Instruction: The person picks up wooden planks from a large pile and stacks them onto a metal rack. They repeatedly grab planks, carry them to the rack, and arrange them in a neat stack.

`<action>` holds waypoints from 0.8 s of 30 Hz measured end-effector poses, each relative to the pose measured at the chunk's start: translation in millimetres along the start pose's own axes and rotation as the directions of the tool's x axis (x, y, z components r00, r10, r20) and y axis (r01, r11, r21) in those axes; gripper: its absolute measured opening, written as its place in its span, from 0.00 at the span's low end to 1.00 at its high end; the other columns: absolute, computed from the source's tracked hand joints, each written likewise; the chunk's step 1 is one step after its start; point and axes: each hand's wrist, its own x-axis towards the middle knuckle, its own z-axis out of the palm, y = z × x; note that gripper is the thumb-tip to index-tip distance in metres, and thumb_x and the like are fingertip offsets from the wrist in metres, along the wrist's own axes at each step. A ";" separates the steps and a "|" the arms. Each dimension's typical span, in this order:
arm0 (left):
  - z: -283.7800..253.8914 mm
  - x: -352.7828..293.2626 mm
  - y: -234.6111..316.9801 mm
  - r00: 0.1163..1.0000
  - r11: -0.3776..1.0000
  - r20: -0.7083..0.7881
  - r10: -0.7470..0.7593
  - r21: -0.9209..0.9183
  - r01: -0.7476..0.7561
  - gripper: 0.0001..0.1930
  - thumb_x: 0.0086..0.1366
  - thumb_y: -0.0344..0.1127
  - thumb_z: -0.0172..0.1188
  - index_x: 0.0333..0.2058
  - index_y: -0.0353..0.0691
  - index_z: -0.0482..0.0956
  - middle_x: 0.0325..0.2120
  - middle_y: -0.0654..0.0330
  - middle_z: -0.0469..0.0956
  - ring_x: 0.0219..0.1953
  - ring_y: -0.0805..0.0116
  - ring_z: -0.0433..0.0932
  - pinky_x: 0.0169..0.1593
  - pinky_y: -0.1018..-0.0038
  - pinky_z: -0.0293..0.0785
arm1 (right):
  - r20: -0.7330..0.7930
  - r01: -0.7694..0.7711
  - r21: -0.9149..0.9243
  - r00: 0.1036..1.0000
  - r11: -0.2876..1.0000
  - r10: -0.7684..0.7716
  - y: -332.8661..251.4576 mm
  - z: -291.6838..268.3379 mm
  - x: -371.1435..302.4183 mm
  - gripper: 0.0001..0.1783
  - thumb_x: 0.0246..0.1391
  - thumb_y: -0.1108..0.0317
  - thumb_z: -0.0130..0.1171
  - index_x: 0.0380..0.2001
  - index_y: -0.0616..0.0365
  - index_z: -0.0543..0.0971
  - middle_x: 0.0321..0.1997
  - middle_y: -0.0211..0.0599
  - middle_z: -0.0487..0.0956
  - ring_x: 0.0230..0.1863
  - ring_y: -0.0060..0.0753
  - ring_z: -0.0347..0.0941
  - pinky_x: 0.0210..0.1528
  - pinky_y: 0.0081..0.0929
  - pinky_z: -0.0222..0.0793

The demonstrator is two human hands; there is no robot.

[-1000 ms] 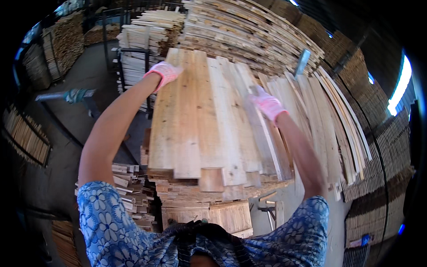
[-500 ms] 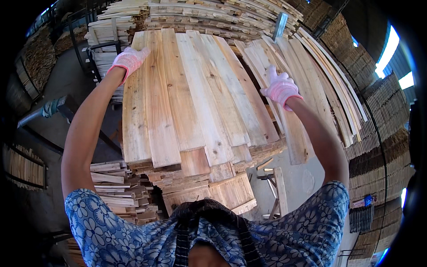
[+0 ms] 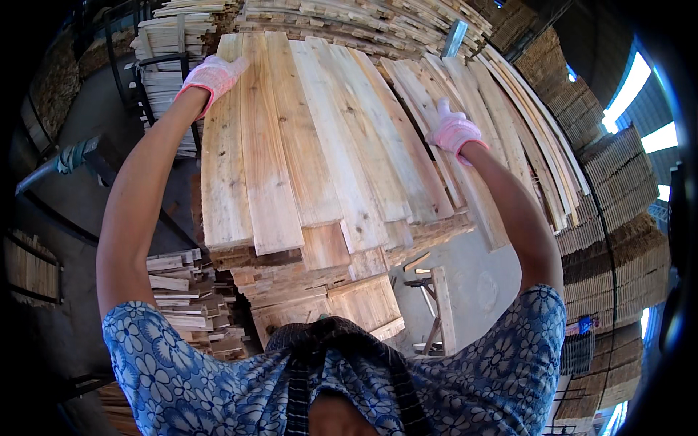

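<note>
Side by side on a wood stack lies a row of long, pale wooden boards (image 3: pixel 320 138), some with knots. My left hand (image 3: pixel 214 76), in a pink and white knit glove, grips the far left edge of the outermost board (image 3: pixel 225 160). Its thumb side rests on top, and the other fingers are partly hidden past the edge. Over to the right, my right hand (image 3: pixel 454 129) wears a matching glove. It is curled on a narrow board (image 3: pixel 483 207) beside the row, one finger pointing away from me; its fingertips are partly hidden.
More loose boards (image 3: pixel 502 116) fan out at the right, near a metal post (image 3: pixel 455 39). Lumber stacks (image 3: pixel 349 25) stand behind, with tall bundles (image 3: pixel 618 174) farther right. Short offcuts (image 3: pixel 182 291) pile up at lower left. A metal frame (image 3: pixel 87 156) stands at the left, a wooden trestle (image 3: pixel 440 305) at lower right.
The view has shifted slightly, so the boards sit higher in the picture. The dark gap between the row and the boards under my right hand looks narrower. Both hands keep their places on the wood.
</note>
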 end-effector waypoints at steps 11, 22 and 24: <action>-16.7 -54.4 37.5 0.888 0.938 -0.442 0.129 0.345 0.035 0.37 0.65 0.57 0.55 0.63 0.35 0.66 0.59 0.41 0.71 0.64 0.48 0.68 0.66 0.61 0.64 | 0.158 0.227 0.318 0.945 0.920 -0.287 16.8 -23.4 6.2 0.60 0.45 0.48 0.67 0.74 0.60 0.47 0.62 0.56 0.74 0.60 0.50 0.73 0.59 0.40 0.70; 87.3 -89.7 285.7 0.709 0.749 0.260 0.656 -0.113 -0.652 0.28 0.64 0.46 0.52 0.57 0.31 0.71 0.52 0.41 0.78 0.56 0.47 0.76 0.61 0.62 0.71 | 0.117 0.094 0.894 0.895 0.438 -0.431 67.3 -60.7 44.9 0.44 0.46 0.48 0.72 0.66 0.51 0.70 0.67 0.44 0.70 0.65 0.42 0.67 0.65 0.46 0.62; 132.8 -88.1 331.7 0.697 0.737 0.455 0.554 0.120 -0.665 0.31 0.63 0.45 0.53 0.59 0.29 0.68 0.53 0.39 0.77 0.57 0.46 0.76 0.61 0.61 0.70 | 0.099 0.072 0.930 0.896 0.360 -0.433 111.9 -41.0 58.8 0.43 0.45 0.48 0.73 0.62 0.55 0.73 0.61 0.44 0.76 0.62 0.37 0.71 0.63 0.37 0.66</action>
